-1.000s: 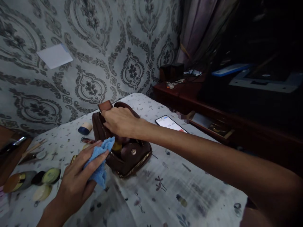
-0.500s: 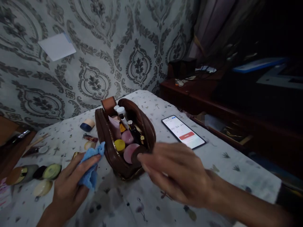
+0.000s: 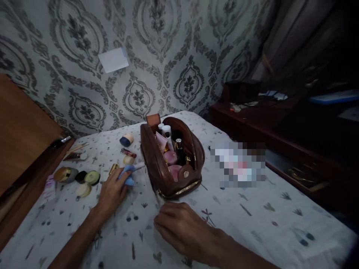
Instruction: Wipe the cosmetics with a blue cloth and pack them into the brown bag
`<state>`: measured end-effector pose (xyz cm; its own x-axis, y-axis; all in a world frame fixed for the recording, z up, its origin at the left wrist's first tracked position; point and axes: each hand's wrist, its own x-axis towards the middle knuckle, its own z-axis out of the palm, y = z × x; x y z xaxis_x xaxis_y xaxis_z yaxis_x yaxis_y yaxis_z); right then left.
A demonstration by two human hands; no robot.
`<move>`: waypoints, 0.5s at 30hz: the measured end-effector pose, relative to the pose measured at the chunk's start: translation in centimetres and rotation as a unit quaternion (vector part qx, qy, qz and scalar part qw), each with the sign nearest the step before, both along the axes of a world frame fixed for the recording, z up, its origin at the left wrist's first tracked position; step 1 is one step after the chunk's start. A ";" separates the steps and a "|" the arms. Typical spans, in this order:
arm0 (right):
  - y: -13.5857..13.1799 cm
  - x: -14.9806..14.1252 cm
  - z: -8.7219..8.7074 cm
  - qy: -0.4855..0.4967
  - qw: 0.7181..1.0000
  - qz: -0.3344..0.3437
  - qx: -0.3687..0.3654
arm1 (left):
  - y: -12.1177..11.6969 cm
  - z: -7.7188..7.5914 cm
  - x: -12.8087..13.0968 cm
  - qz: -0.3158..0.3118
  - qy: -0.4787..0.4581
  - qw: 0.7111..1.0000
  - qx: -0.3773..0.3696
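My left hand [image 3: 114, 190] is closed on a crumpled blue cloth [image 3: 128, 176], low over the bed beside a gold-coloured tube [image 3: 113, 170]. A thin pale stick-like item [image 3: 139, 165] lies just beyond the cloth. In front of the brown toiletry bag [image 3: 153, 158], my right hand [image 3: 182, 226] is curled near the sheet; anything inside its fingers is hidden. The bag stands unzipped, with pink round items [image 3: 170, 157], white-capped bottles [image 3: 166, 129] and a dark bottle [image 3: 180, 151] inside. Its snap flap [image 3: 185, 174] hangs at the front end.
Left of the bag lie a navy-and-beige jar [image 3: 126, 140], a small reddish tube [image 3: 129, 152], a green-lidded jar [image 3: 92, 177] and several other cosmetics. A blurred-out patch [image 3: 238, 162] covers something on the right. A dark red desk [image 3: 224, 116] borders the bed.
My right hand has drawn back from the bag's front flap toward me. My left hand, still with the cloth, has lowered among the cosmetics. The view has swung left.
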<state>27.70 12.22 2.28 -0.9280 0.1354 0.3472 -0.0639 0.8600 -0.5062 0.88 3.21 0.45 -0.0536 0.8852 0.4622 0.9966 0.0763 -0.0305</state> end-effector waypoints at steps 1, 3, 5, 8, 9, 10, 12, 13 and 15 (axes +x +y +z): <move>-0.2 -0.8 -0.2 -0.006 1.000 0.001 -0.019 | 0.0 -0.3 -0.4 0.027 -0.002 1.000 0.004; -0.7 -2.4 -0.6 -0.010 0.998 -0.010 -0.065 | 0.0 -0.8 -1.1 0.068 -0.013 0.998 -0.002; -1.2 -3.9 -0.9 -0.007 0.993 -0.039 -0.108 | 0.0 -1.2 -1.4 0.091 -0.037 0.995 -0.028; -2.0 -6.1 -1.0 -0.008 0.988 -0.080 -0.135 | -0.3 -1.2 -1.4 0.093 -0.093 0.990 -0.047; -2.2 -6.8 -1.0 -0.013 0.986 -0.094 -0.140 | -0.4 -1.1 -1.4 0.083 -0.118 0.989 -0.043; -2.3 -7.5 -1.0 -0.019 0.983 -0.108 -0.146 | -0.6 -0.9 -1.3 0.066 -0.146 0.987 -0.034; -2.3 -9.1 -1.0 -0.022 0.977 -0.137 -0.160 | -0.9 -0.5 -1.2 0.023 -0.210 0.977 -0.015; -2.3 -9.8 -1.1 -0.019 0.975 -0.149 -0.165 | -0.9 -0.3 -1.1 0.001 -0.244 0.970 -0.010; -2.0 -11.3 -1.2 -0.014 0.971 -0.174 -0.162 | -0.9 0.0 -1.0 -0.026 -0.304 0.952 0.000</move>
